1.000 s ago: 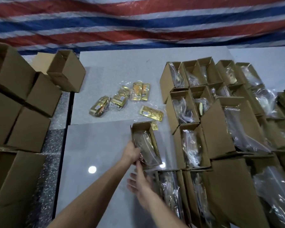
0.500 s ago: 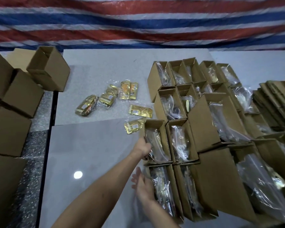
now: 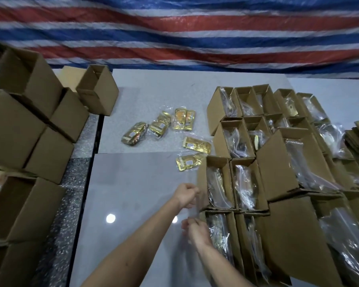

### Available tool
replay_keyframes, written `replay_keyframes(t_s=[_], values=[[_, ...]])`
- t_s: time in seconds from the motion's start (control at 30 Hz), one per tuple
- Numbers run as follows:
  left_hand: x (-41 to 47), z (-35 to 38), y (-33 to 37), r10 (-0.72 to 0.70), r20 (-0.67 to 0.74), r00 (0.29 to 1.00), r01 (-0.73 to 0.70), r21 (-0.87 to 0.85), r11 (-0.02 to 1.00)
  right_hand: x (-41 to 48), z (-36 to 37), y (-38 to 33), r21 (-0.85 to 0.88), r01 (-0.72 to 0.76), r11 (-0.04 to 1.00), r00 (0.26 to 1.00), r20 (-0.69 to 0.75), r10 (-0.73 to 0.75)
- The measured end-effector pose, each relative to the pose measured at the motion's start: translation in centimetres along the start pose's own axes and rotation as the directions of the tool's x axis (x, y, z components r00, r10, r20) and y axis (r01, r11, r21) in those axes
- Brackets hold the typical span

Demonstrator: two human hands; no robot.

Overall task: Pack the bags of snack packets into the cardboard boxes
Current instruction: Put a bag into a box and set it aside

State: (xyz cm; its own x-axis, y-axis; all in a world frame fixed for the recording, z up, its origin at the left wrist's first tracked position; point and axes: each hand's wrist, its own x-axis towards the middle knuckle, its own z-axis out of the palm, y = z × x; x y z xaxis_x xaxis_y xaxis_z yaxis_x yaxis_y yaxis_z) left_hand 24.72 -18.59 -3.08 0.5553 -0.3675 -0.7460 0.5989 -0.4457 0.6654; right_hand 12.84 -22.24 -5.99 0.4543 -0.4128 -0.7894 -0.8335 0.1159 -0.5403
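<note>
Both hands beside the packed boxes on the counter (image 3: 133, 193).
A box (image 3: 215, 183) holding a clear bag of packets stands in the block of filled boxes; the left hand (image 3: 185, 194), fingers loosely curled and holding nothing, hangs just beside its left wall. The right hand (image 3: 197, 230), relaxed, touches the nearer box (image 3: 220, 235). Gold packets (image 3: 168, 131) lie loose beyond.

Matt brown cardboard boxes (image 3: 214, 183); glossy clear plastic bags (image 3: 215, 187); shiny gold foil packets (image 3: 197, 144); smooth, reflective grey surface (image 3: 133, 193).

A red, white and blue striped tarp (image 3: 174, 27) hangs behind. Pale grey slabs (image 3: 137, 193) (glossy, reflecting a lamp) cover speckled floor (image 3: 71, 193).
</note>
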Motion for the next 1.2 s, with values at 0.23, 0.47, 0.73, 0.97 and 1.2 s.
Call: replay_keyframes(t_s=[0.23,0.47,0.73,0.97,1.2], values=[[-4.7,-7.8,-5.5,0.067,-0.219,0.973,-0.083,-0.066,0.994,-0.3,2.0,-1.9,-0.182,0.026,0.983,0.997,0.075,-0.013],[-10.7,-16.9,-11.4,0.137,-0.544,0.828,-0.150,0.021,0.989,-2.7,7.2,-4.5,-0.240,0.097,0.966,0.969,0.243,-0.037],[-18.2,-27.2,-15.7,0.308,-0.894,0.324,0.242,0.393,0.887,-4.6,12.1,-8.2,-0.135,0.161,0.978,0.933,0.343,-0.106],[-20.0,-28.3,-24.1,-0.101,-0.898,0.427,0.508,0.147,0.849,-4.2,12.4,-8.4,-0.126,0.154,0.980,0.931,0.352,-0.101],[-20.2,-25.8,-26.0,-0.010,-0.870,0.493,0.472,0.258,0.843,-3.8,11.2,-8.6,-0.118,0.130,0.984,0.950,0.298,-0.090]])
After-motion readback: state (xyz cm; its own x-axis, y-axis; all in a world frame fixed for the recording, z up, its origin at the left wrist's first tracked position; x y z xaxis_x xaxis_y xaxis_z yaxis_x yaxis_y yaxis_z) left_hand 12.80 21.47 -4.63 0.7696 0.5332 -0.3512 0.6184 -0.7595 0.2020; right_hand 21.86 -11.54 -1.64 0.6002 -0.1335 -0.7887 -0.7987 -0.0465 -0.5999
